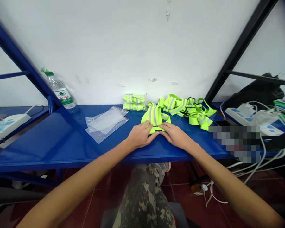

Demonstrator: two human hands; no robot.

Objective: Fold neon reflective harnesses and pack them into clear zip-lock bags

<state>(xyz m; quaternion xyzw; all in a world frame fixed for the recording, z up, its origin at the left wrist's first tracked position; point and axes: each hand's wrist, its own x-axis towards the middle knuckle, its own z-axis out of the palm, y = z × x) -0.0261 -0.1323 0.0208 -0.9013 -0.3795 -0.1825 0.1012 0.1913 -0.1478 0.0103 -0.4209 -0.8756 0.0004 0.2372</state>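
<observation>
A neon-yellow reflective strap [154, 114] with silver-grey stripes lies partly folded near the front of the blue table. My left hand [140, 135] grips its left side, the thumb reaching along the lower edge. On the other side my right hand [173, 134] pinches the strap's right end, its thumb close to the left thumb. A dark slot or buckle piece shows between the two hands. Behind and to the right is a loose heap of similar reflective straps [178, 104] with black buckles. Behind the left hand stands a clear bag of folded yellow straps [134, 102].
Clear zip bags [105, 123] lie flat on the blue table [49, 139], left of my hands. A water bottle [61, 91] leans against the wall at the left. Power strips [245, 115] and white cables crowd the right side, near a phone [222, 123].
</observation>
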